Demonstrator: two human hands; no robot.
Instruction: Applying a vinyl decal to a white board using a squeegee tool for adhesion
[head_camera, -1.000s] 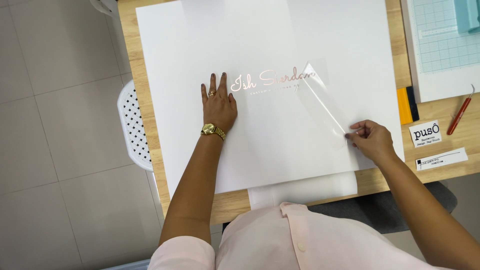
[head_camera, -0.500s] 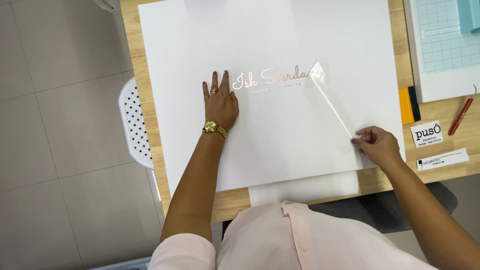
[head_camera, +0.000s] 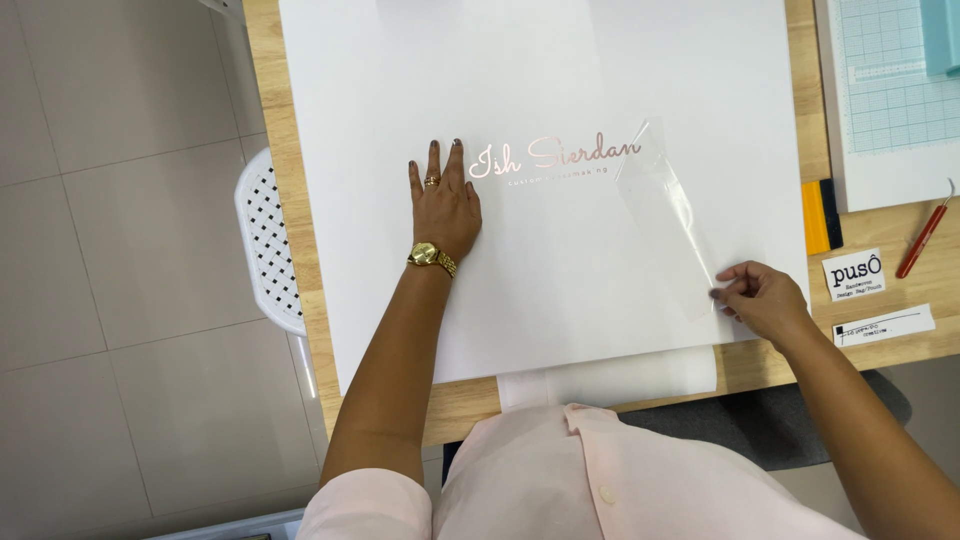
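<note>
Peeled further since earlier frame: clear transfer film (head_camera: 672, 218), glossy, off white board (head_camera: 600, 80); right hand (head_camera: 765, 298) pinches film corner; left hand (head_camera: 445, 205) flat, fingers spread, on board.

The white board (head_camera: 560, 90) looks like matt, smooth paper or card. The lettering (head_camera: 555, 157) on it is a shiny metallic foil in a rose-gold tone. The transfer film (head_camera: 672, 215) is thin clear plastic, glossy, with light reflections on it. The table (head_camera: 290, 190) is pale wood with a visible grain and a soft sheen. The watch (head_camera: 430, 257) on the left wrist is polished gold-coloured metal. The shirt (head_camera: 600, 480) is soft pink cloth, matt. The floor (head_camera: 120, 200) has smooth grey tiles.
</note>
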